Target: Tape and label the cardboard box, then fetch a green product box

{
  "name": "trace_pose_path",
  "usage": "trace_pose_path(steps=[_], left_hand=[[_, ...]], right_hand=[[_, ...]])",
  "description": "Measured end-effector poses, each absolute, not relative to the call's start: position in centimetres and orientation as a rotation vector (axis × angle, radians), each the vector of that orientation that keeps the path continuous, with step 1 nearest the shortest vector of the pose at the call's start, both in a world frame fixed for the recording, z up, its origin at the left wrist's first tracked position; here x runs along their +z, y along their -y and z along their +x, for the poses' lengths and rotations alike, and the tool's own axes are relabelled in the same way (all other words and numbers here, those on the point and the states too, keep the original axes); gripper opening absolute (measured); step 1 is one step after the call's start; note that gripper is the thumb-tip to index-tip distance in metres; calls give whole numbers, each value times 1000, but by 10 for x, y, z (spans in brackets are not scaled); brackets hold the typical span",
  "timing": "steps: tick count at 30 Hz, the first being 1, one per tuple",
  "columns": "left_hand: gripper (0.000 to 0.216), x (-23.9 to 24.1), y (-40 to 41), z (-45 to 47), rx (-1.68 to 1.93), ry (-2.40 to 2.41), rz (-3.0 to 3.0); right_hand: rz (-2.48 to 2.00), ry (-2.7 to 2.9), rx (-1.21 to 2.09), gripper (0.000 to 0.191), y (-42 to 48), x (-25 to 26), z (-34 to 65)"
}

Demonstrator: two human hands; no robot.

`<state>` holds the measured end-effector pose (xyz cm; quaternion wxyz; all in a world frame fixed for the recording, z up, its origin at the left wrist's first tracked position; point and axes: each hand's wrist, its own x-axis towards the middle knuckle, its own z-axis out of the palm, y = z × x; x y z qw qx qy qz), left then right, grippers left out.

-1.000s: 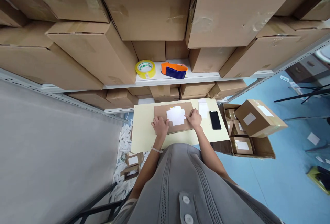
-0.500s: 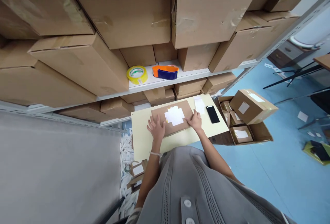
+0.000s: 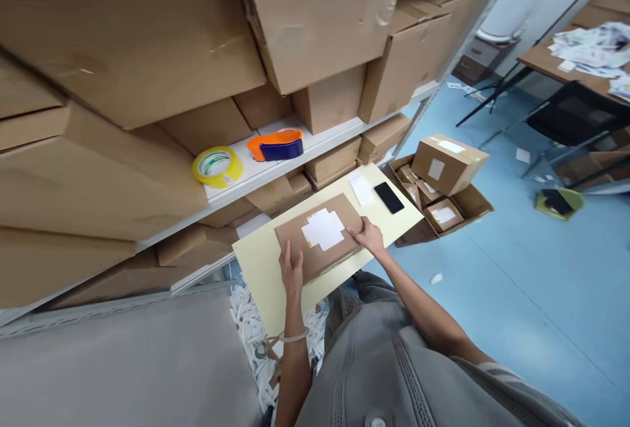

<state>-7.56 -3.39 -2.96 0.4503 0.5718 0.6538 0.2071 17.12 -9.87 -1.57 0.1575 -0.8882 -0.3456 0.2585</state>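
A flat cardboard box [image 3: 319,266] with white labels [image 3: 323,229] stuck on its top lies on a pale yellow board [image 3: 263,296]. At its left end, my left hand [image 3: 292,269] grips the edge, thumb apart from the fingers. My right hand [image 3: 369,237] holds the right end, with the thumb over the top and the other fingers partly hidden. Beyond the right hand, a black phone [image 3: 388,197] and a white paper slip [image 3: 361,189] rest on the board.
Cardboard boxes [image 3: 335,7] fill the shelves ahead. A yellow tape roll [image 3: 217,166] and an orange and blue tape dispenser [image 3: 276,145] sit on the shelf edge. At right stands an open carton [image 3: 475,207] of parcels. Paper shreds [image 3: 249,319] lie below the board.
The view has swung to the right. My left hand has gone from lying spread on the box to its left edge. My right hand stays at the right end, its grip further around it.
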Motion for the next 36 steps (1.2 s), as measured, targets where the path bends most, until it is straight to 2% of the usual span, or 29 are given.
trace_pose_path(steps=[6, 13, 23, 29, 36], left_hand=[[61, 1, 60, -40, 509, -1451, 1550], [62, 36, 106, 36, 570, -1250, 1716], [62, 34, 205, 159, 549, -1172, 1842], [62, 25, 227, 157, 597, -1259, 1777], [61, 9, 220, 88, 701, -1462, 1663]], right_hand=[[-2561, 767, 609, 59, 155, 14, 197], [-2468, 590, 427, 52, 233, 39, 266], [-2551, 507, 309, 59, 350, 52, 376], [-2573, 667, 378, 60, 350, 60, 391], [-2508, 1016, 583, 60, 307, 57, 354]])
